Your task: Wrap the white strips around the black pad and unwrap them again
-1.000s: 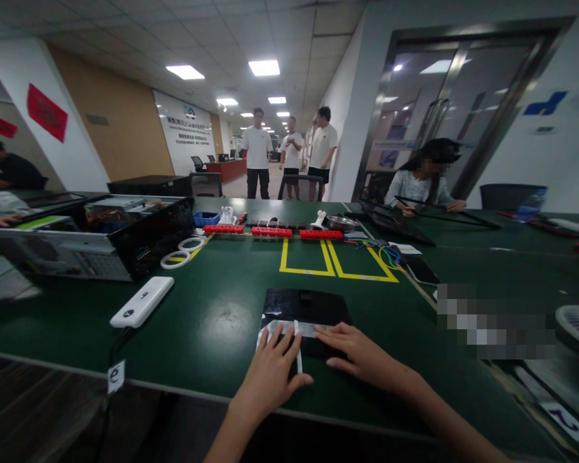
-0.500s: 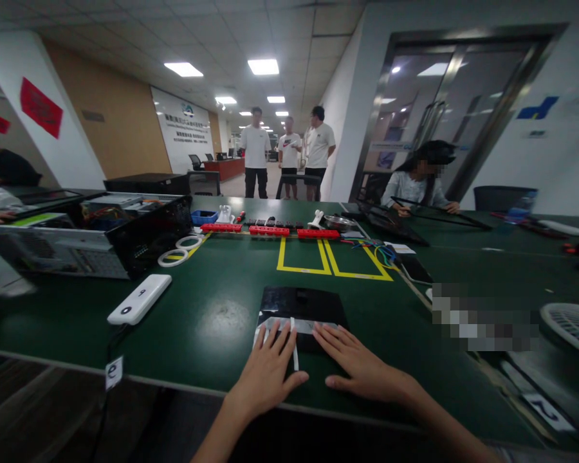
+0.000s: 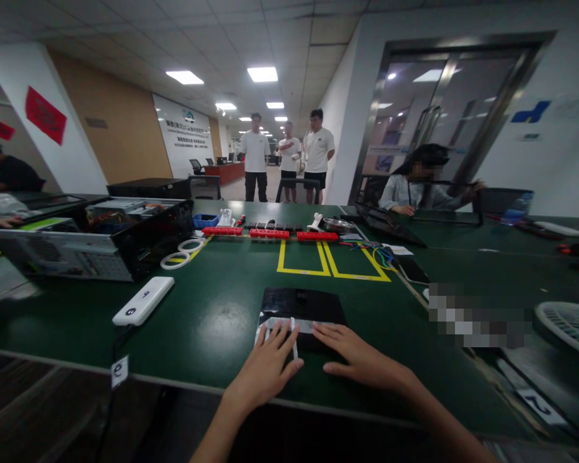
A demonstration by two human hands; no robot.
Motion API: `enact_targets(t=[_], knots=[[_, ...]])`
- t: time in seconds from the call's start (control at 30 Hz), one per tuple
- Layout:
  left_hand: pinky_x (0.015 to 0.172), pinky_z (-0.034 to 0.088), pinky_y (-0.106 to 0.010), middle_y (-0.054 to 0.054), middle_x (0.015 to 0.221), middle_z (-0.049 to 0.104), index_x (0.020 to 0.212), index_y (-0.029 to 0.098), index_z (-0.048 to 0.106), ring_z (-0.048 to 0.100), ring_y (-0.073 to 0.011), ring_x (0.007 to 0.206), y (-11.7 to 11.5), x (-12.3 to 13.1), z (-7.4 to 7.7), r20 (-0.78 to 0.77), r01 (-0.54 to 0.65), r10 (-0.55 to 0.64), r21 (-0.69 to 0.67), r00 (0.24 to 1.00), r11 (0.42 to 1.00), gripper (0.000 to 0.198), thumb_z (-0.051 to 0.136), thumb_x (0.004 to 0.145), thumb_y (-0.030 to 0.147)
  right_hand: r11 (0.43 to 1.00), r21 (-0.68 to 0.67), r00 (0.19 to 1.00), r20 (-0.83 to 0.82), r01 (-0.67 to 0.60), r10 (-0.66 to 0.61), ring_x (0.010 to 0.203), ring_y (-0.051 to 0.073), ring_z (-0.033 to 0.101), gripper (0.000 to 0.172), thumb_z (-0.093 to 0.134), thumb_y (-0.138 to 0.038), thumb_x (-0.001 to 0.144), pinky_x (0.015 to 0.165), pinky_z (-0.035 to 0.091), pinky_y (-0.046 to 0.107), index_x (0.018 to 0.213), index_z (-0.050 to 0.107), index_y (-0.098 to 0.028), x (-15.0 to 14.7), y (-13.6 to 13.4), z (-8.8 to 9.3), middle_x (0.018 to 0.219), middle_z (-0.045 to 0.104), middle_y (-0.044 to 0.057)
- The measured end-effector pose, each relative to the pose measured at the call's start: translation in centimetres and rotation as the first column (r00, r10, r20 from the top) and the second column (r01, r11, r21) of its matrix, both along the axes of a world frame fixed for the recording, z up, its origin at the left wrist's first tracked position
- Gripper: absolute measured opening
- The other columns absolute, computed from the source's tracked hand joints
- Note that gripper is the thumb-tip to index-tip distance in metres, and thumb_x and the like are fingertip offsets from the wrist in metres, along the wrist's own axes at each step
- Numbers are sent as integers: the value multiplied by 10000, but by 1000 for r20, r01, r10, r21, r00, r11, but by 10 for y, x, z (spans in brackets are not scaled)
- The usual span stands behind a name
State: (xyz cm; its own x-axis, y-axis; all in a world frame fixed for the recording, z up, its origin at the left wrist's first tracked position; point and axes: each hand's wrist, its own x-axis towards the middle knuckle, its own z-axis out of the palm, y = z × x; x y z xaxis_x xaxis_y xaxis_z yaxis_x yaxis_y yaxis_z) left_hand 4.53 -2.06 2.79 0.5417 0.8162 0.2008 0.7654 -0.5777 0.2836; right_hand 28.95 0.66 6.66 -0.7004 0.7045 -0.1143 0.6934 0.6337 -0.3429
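Note:
A glossy black flat panel point(image 3: 302, 299), perhaps a monitor base, lies on the green tabletop straight in front of me. Across it runs a greyish, tape-like strip point(image 3: 305, 325), and a narrow white strip point(image 3: 295, 347) crosses that and hangs past the near side. My left hand point(image 3: 269, 363) rests flat with fingers stretched, its fingertips on the left part of the grey strip. On the right part lie the fingertips of my right hand point(image 3: 357, 352), also flat and spread. Neither hand grips anything. My hands hide the panel's near edge.
An opened computer case point(image 3: 91, 238) stands at the left, near two white rings point(image 3: 175, 259) and a white power bank point(image 3: 145, 301) with a cable. Red strips point(image 3: 269, 233) line the back beside yellow tape outlines point(image 3: 303, 271). A phone point(image 3: 415, 269) lies right. Other people sit and stand around.
My hands stay almost still on the panel. The seated person at the right has raised a dark frame upright. The view has shifted slightly.

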Motion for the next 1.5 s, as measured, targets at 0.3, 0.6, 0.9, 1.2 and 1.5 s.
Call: enact_targets(t=[0.3, 0.6, 0.9, 1.2, 1.5], knots=[[1089, 233, -486, -95, 1368, 489, 1316, 166, 453, 357, -232, 1317, 17, -79, -11, 149, -433, 424, 30, 893, 901, 407, 307, 949, 263, 938, 346, 998, -42, -22, 38, 1205, 250, 450, 431, 445, -326, 899, 1022, 338, 432, 1304, 485, -185, -61, 17, 30, 1321, 510, 101], [1068, 279, -463, -94, 1345, 518, 1256, 181, 523, 403, -226, 1293, 15, -95, -39, 63, -497, 493, 107, 868, 861, 374, 353, 928, 241, 983, 140, 980, 175, -115, 90, 1356, 414, 80, 769, 532, -534, 814, 997, 121, 701, 1453, 198, -267, -102, 36, -8, 1510, 188, 103], [1074, 269, -456, -95, 1348, 513, 1275, 166, 509, 402, -221, 1294, 13, -95, -37, 66, -501, 496, 105, 866, 859, 393, 349, 931, 272, 983, -182, 992, 116, -21, 43, 1383, 282, -84, 775, 508, -472, 833, 1038, -100, 606, 1450, 54, -353, -16, 55, 11, 1532, 33, -15], [1070, 278, -452, -88, 1341, 522, 1263, 177, 523, 412, -228, 1286, 15, -95, -38, 47, -507, 505, 105, 862, 856, 387, 359, 925, 269, 960, -175, 975, 68, 220, -212, 1377, 251, -91, 816, 506, -532, 787, 1065, -102, 548, 1459, 95, -318, 89, 69, 2, 1528, 94, 15], [1080, 264, -440, -83, 1342, 522, 1261, 182, 525, 405, -220, 1292, 14, -93, -37, 44, -511, 510, 110, 859, 852, 387, 356, 927, 279, 932, -146, 938, -59, 331, -343, 1379, 290, 112, 803, 532, -587, 750, 1099, -19, 518, 1436, 269, -264, 124, 70, -1, 1508, 187, 66]])
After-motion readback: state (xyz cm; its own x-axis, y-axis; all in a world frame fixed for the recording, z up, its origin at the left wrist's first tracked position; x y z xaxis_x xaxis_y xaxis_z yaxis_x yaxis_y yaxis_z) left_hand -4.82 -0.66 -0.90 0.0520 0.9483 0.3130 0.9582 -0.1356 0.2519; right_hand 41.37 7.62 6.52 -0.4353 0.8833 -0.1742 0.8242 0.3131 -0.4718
